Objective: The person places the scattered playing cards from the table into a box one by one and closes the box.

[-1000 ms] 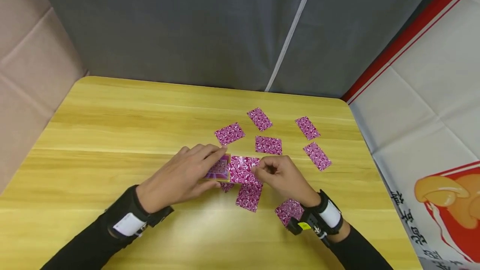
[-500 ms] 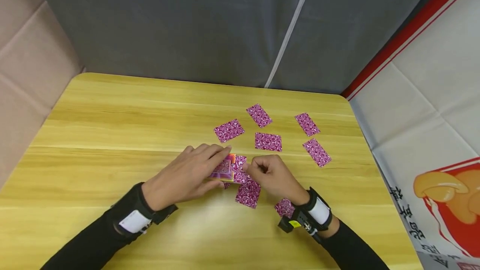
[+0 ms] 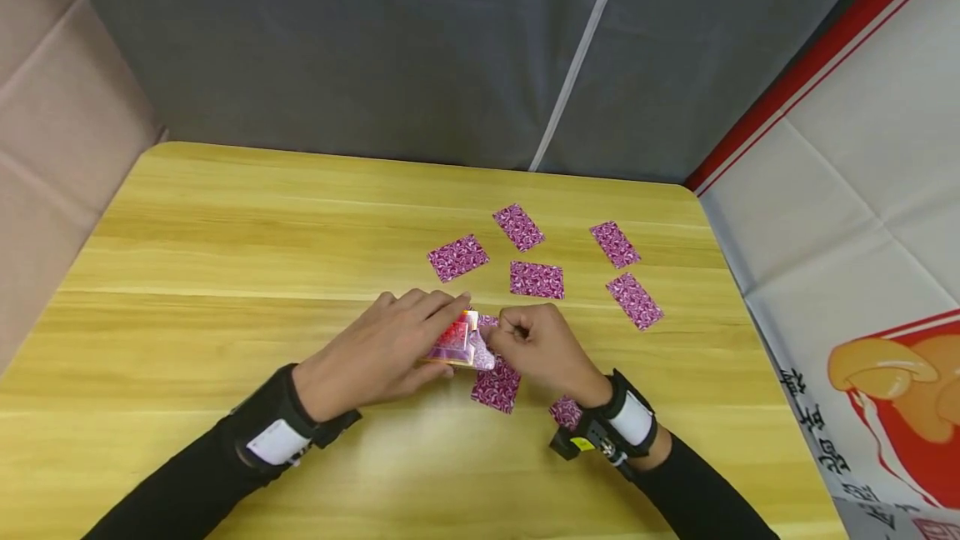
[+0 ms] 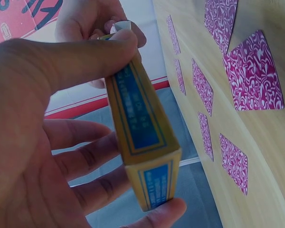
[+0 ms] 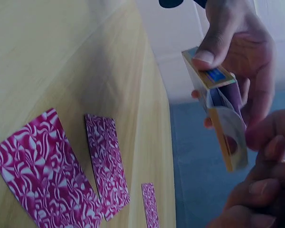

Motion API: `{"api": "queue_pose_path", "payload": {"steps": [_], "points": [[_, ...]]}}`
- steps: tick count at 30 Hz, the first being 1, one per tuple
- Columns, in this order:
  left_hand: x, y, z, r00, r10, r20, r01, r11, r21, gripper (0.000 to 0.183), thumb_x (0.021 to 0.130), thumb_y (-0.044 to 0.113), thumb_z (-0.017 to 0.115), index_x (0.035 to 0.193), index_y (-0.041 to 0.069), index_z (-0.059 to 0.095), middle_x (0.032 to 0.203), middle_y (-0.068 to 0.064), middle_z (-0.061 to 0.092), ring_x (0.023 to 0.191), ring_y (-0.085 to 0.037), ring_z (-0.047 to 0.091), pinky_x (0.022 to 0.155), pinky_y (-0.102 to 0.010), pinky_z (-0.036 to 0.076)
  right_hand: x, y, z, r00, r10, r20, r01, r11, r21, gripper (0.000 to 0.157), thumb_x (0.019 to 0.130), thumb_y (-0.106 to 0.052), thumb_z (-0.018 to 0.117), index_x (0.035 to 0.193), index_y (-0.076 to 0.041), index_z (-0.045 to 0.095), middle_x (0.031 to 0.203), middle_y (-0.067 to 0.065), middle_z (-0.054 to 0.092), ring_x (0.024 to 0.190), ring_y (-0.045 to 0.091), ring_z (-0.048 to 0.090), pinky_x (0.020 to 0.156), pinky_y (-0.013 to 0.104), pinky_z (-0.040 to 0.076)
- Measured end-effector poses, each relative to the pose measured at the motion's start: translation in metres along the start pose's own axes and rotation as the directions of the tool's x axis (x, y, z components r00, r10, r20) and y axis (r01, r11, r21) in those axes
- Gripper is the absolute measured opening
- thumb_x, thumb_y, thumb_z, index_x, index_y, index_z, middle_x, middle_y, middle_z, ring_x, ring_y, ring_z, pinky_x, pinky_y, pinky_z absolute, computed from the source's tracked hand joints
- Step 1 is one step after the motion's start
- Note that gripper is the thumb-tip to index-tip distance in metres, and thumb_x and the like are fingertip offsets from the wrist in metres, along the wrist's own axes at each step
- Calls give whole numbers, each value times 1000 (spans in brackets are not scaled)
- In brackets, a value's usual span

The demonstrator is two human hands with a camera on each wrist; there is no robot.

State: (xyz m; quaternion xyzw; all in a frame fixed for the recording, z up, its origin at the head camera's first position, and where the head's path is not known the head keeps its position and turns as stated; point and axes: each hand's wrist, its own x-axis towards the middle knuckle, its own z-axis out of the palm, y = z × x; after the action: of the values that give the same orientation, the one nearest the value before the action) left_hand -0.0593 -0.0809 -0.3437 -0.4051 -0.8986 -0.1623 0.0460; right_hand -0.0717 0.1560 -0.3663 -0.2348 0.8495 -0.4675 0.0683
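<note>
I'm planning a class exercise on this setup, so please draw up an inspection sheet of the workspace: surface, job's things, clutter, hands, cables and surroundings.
Surface: light wood-grain table.
Job's things: gold-and-blue box, open at one end with its flap out; at least seven pink-and-white patterned cards lie scattered, pattern up.
Clutter: nothing seen beyond those cards.
Hands: left hand grips the box; right hand has curled fingers at the flap, whether pinching is unclear.
Cables: nothing seen.
Surroundings: grey curtain behind, pale panel at left, printed red-and-white banner at right.
</note>
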Motion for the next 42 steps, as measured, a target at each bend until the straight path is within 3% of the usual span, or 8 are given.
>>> {"api": "queue_pose_path", "payload": {"steps": [14,22,26,29,32,37,39,42], "points": [[0,0,0,1000,13,-20,-13,1000,4,75,84,47,67,144,6,46,132,-10,61,109,-22,57,75,-44,55,-2,1,-5,999,27,21,-27,1000,-3,39,75,4,56,49,-12,31,45,-5,28,39,3,27,42,16,23],[1,3,2,1000,5,3,-5,1000,-19,76,84,46,67,145,7,44,133,-10,60,109,-23,57,75,-44,54,-3,-15,-3,997,61,47,-59,998,-31,42,82,-1,62,50,-11,36,47,-5,31,40,1,28,42,16,24],[1,3,2,1000,-12,16,12,1000,-18,76,84,47,67,144,6,44,133,-10,61,109,-22,57,74,-43,54,-6,1,-2,999,-48,4,48,989,-142,33,84,-14,68,58,-13,47,51,-3,41,46,5,35,42,18,29],[0,1,1,999,-29,20,29,1000,-10,77,84,47,68,144,6,45,132,-10,61,108,-22,57,74,-44,54,-8,2,-5,968,-247,-35,228,932,-283,15,83,-20,70,72,-14,62,66,-2,58,59,6,48,48,22,44],[-1,0,0,999,-34,15,34,999,-13,77,83,47,68,144,5,46,131,-10,62,106,-22,57,74,-44,54,-7,1,-8,905,-426,-14,388,838,-383,8,82,-21,68,83,-14,70,84,-1,69,76,6,59,61,26,56],[0,1,1,1000,-6,13,6,1000,-22,76,84,45,69,144,6,45,132,-9,61,107,-21,57,70,-41,52,-4,0,-7,841,-529,115,516,718,-466,12,82,-20,65,80,-12,74,85,-2,73,78,6,62,61,23,56],[0,1,1,1000,-6,18,6,1000,-13,77,83,45,69,145,6,44,132,-9,61,108,-22,57,71,-41,52,-4,1,-6,832,-533,150,535,703,-470,15,82,-20,63,81,-12,76,87,-1,74,79,6,63,61,23,56],[-1,-2,0,999,-30,26,30,1000,-7,79,82,47,70,145,6,44,132,-10,62,109,-22,57,73,-43,52,-6,4,-8,828,-543,142,545,720,-430,19,81,-17,62,88,-10,78,94,2,77,87,9,67,66,26,59]]}}
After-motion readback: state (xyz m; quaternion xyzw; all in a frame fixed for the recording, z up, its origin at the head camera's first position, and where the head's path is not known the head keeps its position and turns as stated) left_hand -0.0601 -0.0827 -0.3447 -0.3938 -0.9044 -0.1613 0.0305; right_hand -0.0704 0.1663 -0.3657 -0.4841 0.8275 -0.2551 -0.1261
